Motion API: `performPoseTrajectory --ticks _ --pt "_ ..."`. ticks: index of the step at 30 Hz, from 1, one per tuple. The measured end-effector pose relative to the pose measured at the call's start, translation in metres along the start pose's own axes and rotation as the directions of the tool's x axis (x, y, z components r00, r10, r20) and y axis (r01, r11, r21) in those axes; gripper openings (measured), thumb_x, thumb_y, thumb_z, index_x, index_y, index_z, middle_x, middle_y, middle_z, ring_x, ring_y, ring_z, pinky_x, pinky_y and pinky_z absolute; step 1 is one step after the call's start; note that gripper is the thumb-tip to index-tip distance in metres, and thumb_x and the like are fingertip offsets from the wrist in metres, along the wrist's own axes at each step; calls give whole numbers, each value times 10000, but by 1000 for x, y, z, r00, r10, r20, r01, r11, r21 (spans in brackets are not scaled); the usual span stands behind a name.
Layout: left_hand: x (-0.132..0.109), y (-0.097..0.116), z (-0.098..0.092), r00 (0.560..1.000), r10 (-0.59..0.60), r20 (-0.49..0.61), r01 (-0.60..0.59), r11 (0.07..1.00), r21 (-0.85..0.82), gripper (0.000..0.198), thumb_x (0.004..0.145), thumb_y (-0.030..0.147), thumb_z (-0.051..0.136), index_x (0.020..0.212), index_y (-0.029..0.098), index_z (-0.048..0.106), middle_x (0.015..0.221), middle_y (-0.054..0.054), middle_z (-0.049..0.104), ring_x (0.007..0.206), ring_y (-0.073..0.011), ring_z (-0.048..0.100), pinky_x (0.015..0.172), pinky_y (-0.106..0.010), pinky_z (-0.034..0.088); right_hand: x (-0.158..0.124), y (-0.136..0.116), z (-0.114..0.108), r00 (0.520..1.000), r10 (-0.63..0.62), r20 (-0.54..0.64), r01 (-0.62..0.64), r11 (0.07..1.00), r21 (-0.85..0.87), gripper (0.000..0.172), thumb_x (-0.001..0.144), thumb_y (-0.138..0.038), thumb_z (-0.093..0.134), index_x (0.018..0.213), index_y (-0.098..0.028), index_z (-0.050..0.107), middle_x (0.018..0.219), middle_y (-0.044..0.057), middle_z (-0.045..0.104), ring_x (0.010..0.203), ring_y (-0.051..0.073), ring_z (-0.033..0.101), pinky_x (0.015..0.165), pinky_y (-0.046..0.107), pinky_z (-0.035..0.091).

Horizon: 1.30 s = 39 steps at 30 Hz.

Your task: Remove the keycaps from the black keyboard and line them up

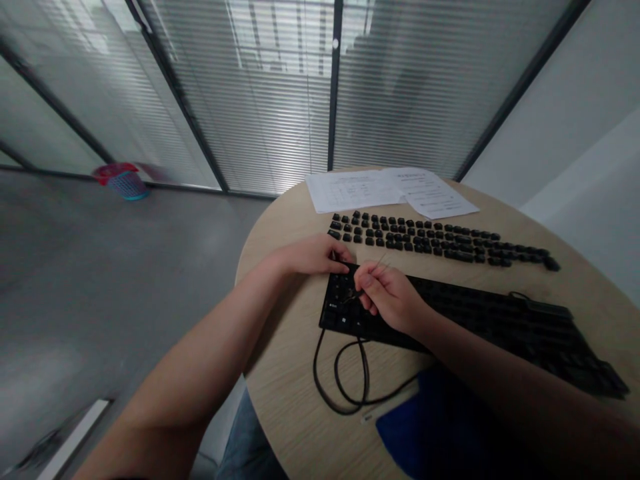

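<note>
Right hand [383,290] pinches thin tool [353,297] over keyboard [465,307] on table [285,227]; left hand [320,253] at far-left corner, grip indeterminable. Keycaps [423,234], papers [360,190] beyond; cable [367,380] looped in front. Long axis: left to right, right end nearer.

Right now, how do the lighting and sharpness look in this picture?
Head view: dim overall, brightest where light comes through the blinds; head view: the right part of the keyboard is so dark its keys blur together; head view: print on the papers is too soft to read; head view: the basket near the left edge looks smeared.
</note>
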<state>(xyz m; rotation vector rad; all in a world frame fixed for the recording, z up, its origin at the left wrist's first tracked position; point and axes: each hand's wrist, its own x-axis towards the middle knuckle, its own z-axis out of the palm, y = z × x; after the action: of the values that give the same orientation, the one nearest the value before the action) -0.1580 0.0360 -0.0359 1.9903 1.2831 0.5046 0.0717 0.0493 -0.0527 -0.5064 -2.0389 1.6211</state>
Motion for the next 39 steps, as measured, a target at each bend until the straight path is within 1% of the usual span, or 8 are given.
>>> performPoseTrajectory --ticks 7,10,13,17,21,25,30,39 --pt "2 0 2 999 -24 -38 27 997 67 203 873 269 672 1018 177 780 891 -12 763 794 -151 649 738 -272 457 -2 1 -2 991 -98 87 104 992 -70 426 1003 -599 547 816 -218 588 564 -40 558 463 107 484 456 222 378" --pt "2 2 2 999 -24 -43 26 998 60 184 864 247 671 997 177 777 895 -7 764 801 -147 649 744 -268 457 -3 0 -2 980 -136 148 156 980 -128 396 1007 -562 568 841 -209 631 582 -33 568 488 112 507 472 225 378" --pt "2 4 2 999 -33 -40 35 999 40 184 870 254 671 995 169 776 891 -16 760 806 -154 650 750 -278 460 -3 -4 -1 969 -161 188 195 963 -184 406 1004 -554 581 817 -202 660 571 -31 552 486 113 486 469 232 344" --pt "1 5 2 999 -32 -39 33 999 25 190 867 246 666 1001 173 780 896 -20 761 826 -162 655 768 -285 462 -2 -8 0 955 -191 228 247 936 -251 413 991 -555 614 804 -195 694 613 -9 614 507 117 487 491 246 329" --pt "2 4 2 999 -30 -37 30 999 20 205 864 249 668 1017 178 784 941 -24 773 857 -169 666 797 -290 472 -2 -8 0 956 -190 222 250 925 -286 398 991 -546 619 818 -199 710 615 -8 614 535 130 493 515 254 338" --pt "3 3 2 998 -49 -50 52 997 50 188 859 254 675 996 184 783 904 -9 768 822 -158 662 766 -276 464 -3 -10 3 956 -186 228 248 926 -284 409 1008 -544 588 817 -202 707 600 -12 584 540 136 477 518 257 334" --pt "2 6 3 995 -78 -69 84 993 85 193 862 248 668 1000 170 779 896 -20 765 809 -159 660 745 -276 461 -4 -10 5 952 -208 224 267 924 -275 416 1007 -550 591 816 -200 709 632 2 607 585 149 519 543 260 363" --pt "2 5 3 994 -86 -71 91 993 76 187 861 279 693 986 168 778 899 -26 767 822 -166 659 781 -292 466 -5 -6 3 934 -346 92 358 901 -246 425 1031 -515 542 755 -213 655 675 10 644 612 152 583 628 281 465"
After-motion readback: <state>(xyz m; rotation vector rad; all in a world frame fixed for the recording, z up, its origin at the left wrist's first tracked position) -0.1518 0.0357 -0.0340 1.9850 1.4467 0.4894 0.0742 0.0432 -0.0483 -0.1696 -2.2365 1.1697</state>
